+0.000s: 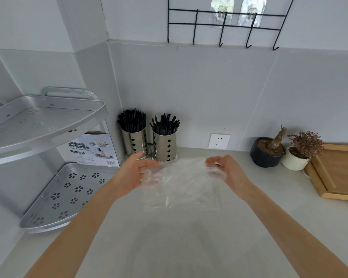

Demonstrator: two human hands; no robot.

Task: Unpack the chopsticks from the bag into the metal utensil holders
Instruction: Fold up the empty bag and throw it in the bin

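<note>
A clear plastic bag (181, 183) hangs between my hands above the grey counter, and I see no chopsticks inside it. My left hand (133, 173) holds its left edge, fingers partly behind the plastic. My right hand (227, 171) pinches its right edge with curled fingers. Behind the bag, two metal utensil holders stand side by side against the wall: the left holder (134, 142) and the right holder (165, 146). Each is packed with upright black chopsticks (132, 119).
A silver two-tier corner shelf (48, 125) stands at the left with a white product box (92, 149) behind it. A wall socket (219, 141), a black plant pot (266, 154), a white plant pot (294, 160) and a wooden tray (338, 173) lie to the right. Black wire hooks (221, 27) hang above.
</note>
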